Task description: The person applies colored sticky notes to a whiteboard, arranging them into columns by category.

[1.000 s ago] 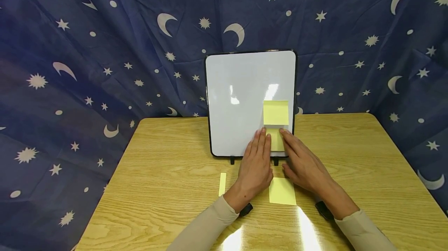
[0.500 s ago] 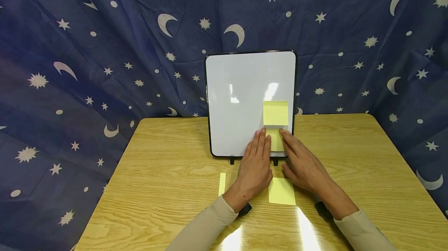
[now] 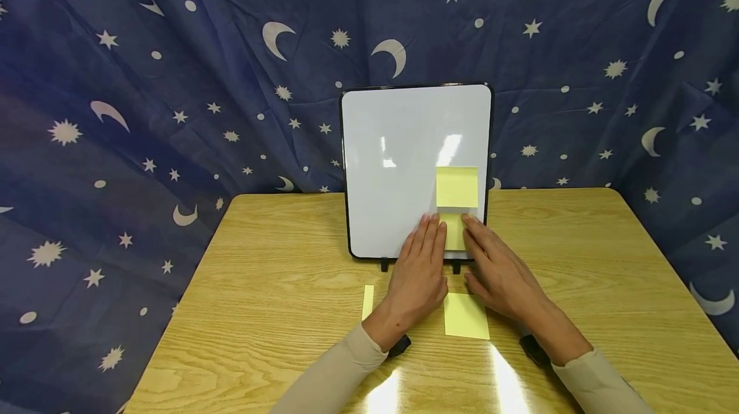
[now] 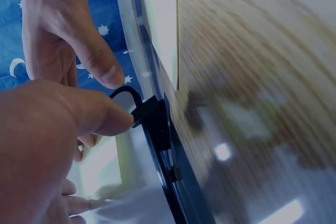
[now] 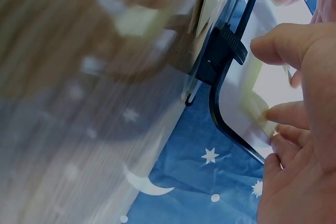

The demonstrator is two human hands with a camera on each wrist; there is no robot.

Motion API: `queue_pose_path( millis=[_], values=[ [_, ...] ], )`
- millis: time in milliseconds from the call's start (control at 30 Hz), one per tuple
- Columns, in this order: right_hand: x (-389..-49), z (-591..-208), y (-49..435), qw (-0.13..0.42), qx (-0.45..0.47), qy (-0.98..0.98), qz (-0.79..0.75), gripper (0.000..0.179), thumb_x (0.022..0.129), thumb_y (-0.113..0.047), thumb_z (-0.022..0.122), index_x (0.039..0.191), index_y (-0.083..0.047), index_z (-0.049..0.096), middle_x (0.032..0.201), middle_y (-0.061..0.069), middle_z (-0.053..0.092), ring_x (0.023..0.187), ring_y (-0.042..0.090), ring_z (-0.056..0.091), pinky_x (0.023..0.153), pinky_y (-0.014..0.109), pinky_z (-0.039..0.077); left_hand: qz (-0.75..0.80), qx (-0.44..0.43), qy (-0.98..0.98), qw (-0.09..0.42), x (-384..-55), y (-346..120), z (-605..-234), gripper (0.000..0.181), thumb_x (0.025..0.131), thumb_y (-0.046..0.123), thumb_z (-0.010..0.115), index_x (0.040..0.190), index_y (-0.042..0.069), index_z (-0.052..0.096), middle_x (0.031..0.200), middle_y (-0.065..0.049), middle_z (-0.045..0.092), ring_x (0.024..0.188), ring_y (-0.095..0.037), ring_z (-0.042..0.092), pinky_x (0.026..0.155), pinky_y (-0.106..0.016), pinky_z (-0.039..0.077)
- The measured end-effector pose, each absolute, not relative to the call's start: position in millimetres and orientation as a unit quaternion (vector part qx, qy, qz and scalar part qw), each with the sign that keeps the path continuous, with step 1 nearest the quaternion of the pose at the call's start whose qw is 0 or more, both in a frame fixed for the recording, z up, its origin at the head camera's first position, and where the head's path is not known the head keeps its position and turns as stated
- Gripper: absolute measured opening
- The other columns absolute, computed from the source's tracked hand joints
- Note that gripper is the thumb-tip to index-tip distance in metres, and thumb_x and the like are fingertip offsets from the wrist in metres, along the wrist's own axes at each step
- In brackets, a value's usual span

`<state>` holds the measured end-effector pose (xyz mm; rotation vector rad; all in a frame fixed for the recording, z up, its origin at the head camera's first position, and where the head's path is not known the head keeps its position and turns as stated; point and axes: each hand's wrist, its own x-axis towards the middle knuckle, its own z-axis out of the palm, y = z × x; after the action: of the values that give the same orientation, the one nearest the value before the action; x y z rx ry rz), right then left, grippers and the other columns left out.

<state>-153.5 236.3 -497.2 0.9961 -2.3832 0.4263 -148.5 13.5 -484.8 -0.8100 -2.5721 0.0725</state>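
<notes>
With fingers extended, the left hand [image 3: 417, 273] and right hand [image 3: 505, 269] flank the lower sticky note [image 3: 453, 235], touching opposite sides, neither nearer; squarish, it lies on the whiteboard [image 3: 392, 202], just below the upper sticky note [image 3: 457, 187].

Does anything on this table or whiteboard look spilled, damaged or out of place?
I see no spill or damage. One mild oddity: a narrow yellow strip lies on the table, left of the left hand, its thin shape unlike the squarish yellow note farther right.
</notes>
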Motion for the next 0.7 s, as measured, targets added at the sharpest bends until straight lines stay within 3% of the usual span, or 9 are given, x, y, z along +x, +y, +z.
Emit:
queue_pose_path(
  millis=[67,267,400,500,633,700],
  values=[
    [-153,-497,236,0.262,0.369,-0.878,0.159,0.072,0.111,-0.043,0.034,0.148,0.017,0.049,0.165,0.031,0.035,0.151,0.048,0.037,0.129,0.047,0.023,0.016,-0.297,-0.930,0.216,-148,12,-484,0.085,0.096,0.030,0.063,0.165,-0.002,0.028,0.172,-0.020,0.028,0.162,-0.034,0.021,0.127,-0.043,0.029],
    [-151,-497,235,0.250,0.369,-0.880,0.164,0.072,0.111,-0.044,0.034,0.149,0.015,0.050,0.164,0.030,0.037,0.150,0.048,0.038,0.130,0.046,0.021,-0.021,-0.307,-0.929,0.204,-146,5,-480,0.084,0.093,0.031,0.070,0.164,0.000,0.035,0.169,-0.016,0.036,0.162,-0.031,0.022,0.126,-0.044,0.032],
    [-149,-498,232,0.236,0.370,-0.883,0.167,0.064,0.105,-0.032,0.054,0.151,0.013,0.049,0.165,0.028,0.036,0.152,0.047,0.037,0.126,0.053,0.029,-0.045,-0.314,-0.925,0.208,-144,-2,-478,0.081,0.091,0.031,0.075,0.160,0.003,0.042,0.165,-0.014,0.044,0.160,-0.030,0.027,0.122,-0.043,0.036],
    [-148,-498,229,0.234,0.375,-0.880,0.173,0.072,0.090,-0.018,0.070,0.151,0.012,0.049,0.164,0.029,0.037,0.151,0.048,0.037,0.126,0.054,0.029,-0.058,-0.318,-0.922,0.213,-142,-9,-476,0.079,0.090,0.030,0.076,0.158,0.004,0.045,0.163,-0.012,0.047,0.159,-0.030,0.031,0.120,-0.044,0.039],
    [-145,-498,225,0.233,0.378,-0.879,0.172,0.079,0.082,-0.014,0.075,0.152,0.012,0.048,0.163,0.029,0.040,0.151,0.047,0.038,0.126,0.054,0.029,-0.067,-0.316,-0.924,0.205,-139,-20,-475,0.076,0.090,0.028,0.077,0.156,0.005,0.048,0.162,-0.011,0.048,0.158,-0.028,0.032,0.119,-0.043,0.039],
    [-145,-498,222,0.241,0.383,-0.875,0.172,0.073,0.088,-0.017,0.072,0.151,0.012,0.049,0.162,0.029,0.042,0.149,0.047,0.040,0.124,0.055,0.032,-0.072,-0.313,-0.927,0.194,-137,-26,-475,0.074,0.091,0.028,0.077,0.156,0.006,0.048,0.162,-0.010,0.048,0.159,-0.028,0.032,0.120,-0.042,0.038]
  ],
)
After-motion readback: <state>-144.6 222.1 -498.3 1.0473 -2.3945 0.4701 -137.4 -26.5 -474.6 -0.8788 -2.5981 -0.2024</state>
